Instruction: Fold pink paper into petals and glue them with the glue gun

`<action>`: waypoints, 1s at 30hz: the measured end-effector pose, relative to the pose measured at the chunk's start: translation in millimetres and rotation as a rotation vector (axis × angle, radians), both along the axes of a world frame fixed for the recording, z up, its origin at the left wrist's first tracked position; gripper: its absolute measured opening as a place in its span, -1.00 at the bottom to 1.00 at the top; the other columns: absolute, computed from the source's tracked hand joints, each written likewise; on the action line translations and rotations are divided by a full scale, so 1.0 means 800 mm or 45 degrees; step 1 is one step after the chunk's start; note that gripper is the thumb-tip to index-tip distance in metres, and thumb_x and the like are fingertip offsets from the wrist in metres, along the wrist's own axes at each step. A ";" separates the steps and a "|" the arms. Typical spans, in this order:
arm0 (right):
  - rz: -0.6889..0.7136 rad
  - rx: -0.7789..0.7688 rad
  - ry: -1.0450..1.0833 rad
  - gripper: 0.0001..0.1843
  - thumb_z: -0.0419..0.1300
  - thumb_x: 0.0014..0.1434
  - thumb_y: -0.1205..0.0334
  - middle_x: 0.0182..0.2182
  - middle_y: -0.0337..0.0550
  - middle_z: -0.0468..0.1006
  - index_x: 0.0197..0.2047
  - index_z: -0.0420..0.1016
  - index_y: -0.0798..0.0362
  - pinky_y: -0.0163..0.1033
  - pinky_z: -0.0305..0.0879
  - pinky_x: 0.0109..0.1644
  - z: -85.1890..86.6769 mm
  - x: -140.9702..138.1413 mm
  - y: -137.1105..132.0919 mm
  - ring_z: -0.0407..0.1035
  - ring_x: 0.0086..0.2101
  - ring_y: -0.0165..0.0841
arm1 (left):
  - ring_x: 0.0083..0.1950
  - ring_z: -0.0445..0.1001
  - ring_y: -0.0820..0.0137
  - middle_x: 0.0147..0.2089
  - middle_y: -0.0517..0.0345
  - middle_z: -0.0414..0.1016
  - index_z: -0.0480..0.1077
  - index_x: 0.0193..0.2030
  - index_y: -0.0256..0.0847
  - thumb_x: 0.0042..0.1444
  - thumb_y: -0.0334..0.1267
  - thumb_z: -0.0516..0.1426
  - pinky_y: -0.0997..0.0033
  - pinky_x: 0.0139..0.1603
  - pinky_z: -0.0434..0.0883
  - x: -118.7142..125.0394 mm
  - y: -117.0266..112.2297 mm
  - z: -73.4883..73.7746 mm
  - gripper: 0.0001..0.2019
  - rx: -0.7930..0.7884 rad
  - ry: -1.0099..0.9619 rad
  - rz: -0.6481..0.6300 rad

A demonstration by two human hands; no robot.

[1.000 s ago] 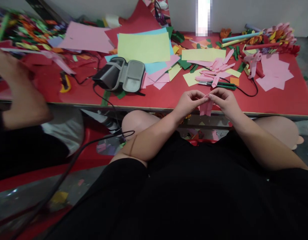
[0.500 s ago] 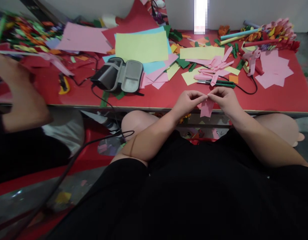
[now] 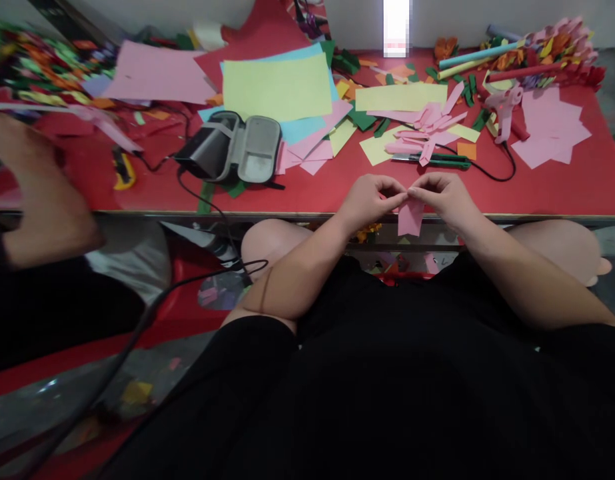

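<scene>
A small pink paper piece (image 3: pixel 410 220) hangs between my two hands, over the table's front edge. My left hand (image 3: pixel 374 200) pinches its top edge between thumb and forefinger. My right hand (image 3: pixel 440 197) pinches the same edge, its fingertips touching those of the left. Just beyond my hands lies a green utility knife (image 3: pixel 444 161) with its blade out. Folded pink paper strips (image 3: pixel 427 133) are heaped right behind the knife. Farther right, a pink glue gun (image 3: pixel 504 113) stands beside a stack of pink paper squares (image 3: pixel 550 130).
A black open case (image 3: pixel 257 150) sits left of my hands on the red table (image 3: pixel 317 197), with coloured sheets (image 3: pixel 277 90) behind it. A yellow cutter (image 3: pixel 123 170) lies farther left, near a co-worker's arm (image 3: pixel 47 180). Black cables (image 3: pixel 207 199) cross the table edge. Paper flowers (image 3: pixel 557 50) lie back right.
The pink paper's lower end now hangs flatter, its notched bottom edge looking straighter. Both hands keep their pinch on it. The whole view has shifted slightly.
</scene>
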State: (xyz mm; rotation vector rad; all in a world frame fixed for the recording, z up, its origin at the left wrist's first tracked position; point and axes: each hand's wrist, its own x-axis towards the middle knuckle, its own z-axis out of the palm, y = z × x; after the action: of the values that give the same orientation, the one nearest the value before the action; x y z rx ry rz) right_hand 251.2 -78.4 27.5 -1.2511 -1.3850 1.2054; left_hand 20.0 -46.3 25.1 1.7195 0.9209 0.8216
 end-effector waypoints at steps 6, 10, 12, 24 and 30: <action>0.002 0.033 0.024 -0.48 0.76 0.10 -0.31 -0.21 -0.14 0.81 -0.16 0.78 -0.14 -0.01 0.62 -0.03 0.000 0.002 0.001 0.63 -0.18 -0.16 | -0.21 0.60 0.36 -0.23 0.06 0.75 0.69 -0.21 -0.15 0.36 0.14 0.52 0.37 -0.14 0.54 0.004 0.004 -0.003 -0.61 0.028 -0.205 0.143; 0.048 -0.028 -0.027 -0.56 0.78 0.08 -0.13 -0.25 -0.18 0.76 -0.20 0.73 -0.12 -0.05 0.55 -0.13 0.001 0.013 0.004 0.58 -0.25 -0.21 | -0.19 0.60 0.39 -0.23 0.16 0.64 0.59 -0.14 -0.10 0.40 0.06 0.48 0.44 -0.22 0.49 0.007 0.010 -0.010 -0.68 -0.160 -0.385 0.324; 0.007 -0.037 -0.015 -0.60 0.76 0.07 -0.04 -0.33 -0.20 0.72 -0.23 0.70 -0.12 -0.07 0.54 -0.18 0.002 0.019 0.009 0.54 -0.31 -0.23 | -0.17 0.64 0.39 -0.22 0.18 0.62 0.54 -0.12 -0.09 0.42 -0.01 0.45 0.47 -0.26 0.45 0.008 0.012 -0.014 -0.73 -0.251 -0.401 0.323; -0.002 0.136 -0.213 -0.50 0.65 0.04 0.27 -0.27 -0.26 0.68 0.07 0.79 -0.12 -0.12 0.46 -0.18 -0.007 0.031 0.022 0.47 -0.27 -0.25 | -0.18 0.69 0.30 -0.15 0.04 0.78 0.66 -0.04 -0.17 0.35 0.19 0.52 0.35 -0.14 0.51 0.013 -0.010 -0.019 -0.55 -0.142 -0.063 -0.125; -0.116 0.207 -0.206 -0.60 0.60 0.11 0.22 -0.33 -0.29 0.61 0.03 0.72 -0.14 -0.09 0.43 -0.19 -0.011 0.020 0.016 0.39 -0.34 -0.28 | -0.24 0.61 0.34 -0.26 0.09 0.71 0.73 -0.14 -0.17 0.45 0.29 0.44 0.34 -0.19 0.45 0.026 -0.010 -0.032 -0.50 -0.124 -0.223 -0.018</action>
State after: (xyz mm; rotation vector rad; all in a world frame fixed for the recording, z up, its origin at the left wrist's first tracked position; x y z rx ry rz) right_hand 266.8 -65.3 18.9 -1.3040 -1.4941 0.9265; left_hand 41.0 -54.6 -0.4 1.5421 0.8161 0.8886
